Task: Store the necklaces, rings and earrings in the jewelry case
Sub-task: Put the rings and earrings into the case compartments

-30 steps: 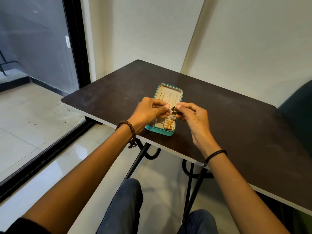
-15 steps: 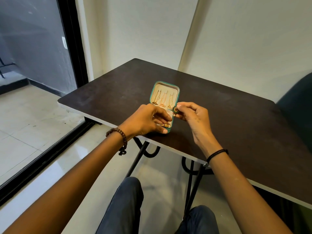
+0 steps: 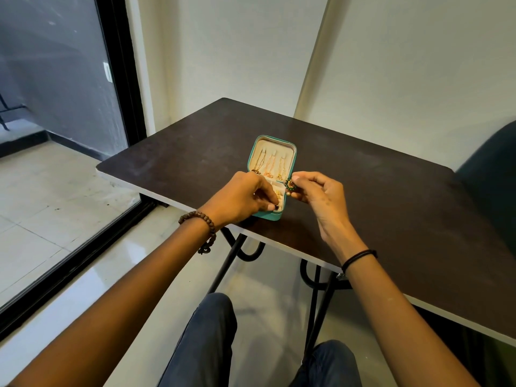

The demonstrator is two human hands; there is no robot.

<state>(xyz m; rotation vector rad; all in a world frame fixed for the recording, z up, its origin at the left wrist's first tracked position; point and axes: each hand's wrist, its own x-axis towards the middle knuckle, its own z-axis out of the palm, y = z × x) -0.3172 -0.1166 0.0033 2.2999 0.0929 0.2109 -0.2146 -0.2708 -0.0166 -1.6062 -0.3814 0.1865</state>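
The left hand (image 3: 240, 196) reaches down into the lower tray of the case (image 3: 266, 216). Its fingers are curled, and the tips pinch a small dark piece (image 3: 276, 207) at the tray's near right corner; what kind of piece it is cannot be told. This hand covers most of the tray's left side. The right hand (image 3: 317, 194) is held up just right of the case. Its thumb and forefinger pinch a green and gold earring (image 3: 290, 184) and the other fingers are loosely curled. The earring sits at the case's right edge, level with the hinge, above the tray and not in it.

The teal case stands open near the front edge of the dark bench (image 3: 377, 208). Its lid is tilted back, and three thin necklaces (image 3: 269, 163) hang down the cream lining. Gold pieces (image 3: 279, 194) lie in the tray between the two hands.

The left wrist carries a beaded bracelet (image 3: 198, 220) and the right wrist a black band (image 3: 359, 256). A glass door (image 3: 55, 93) is at the left and a dark chair (image 3: 492, 177) at the far right. The person's knees (image 3: 212, 339) show below the bench.
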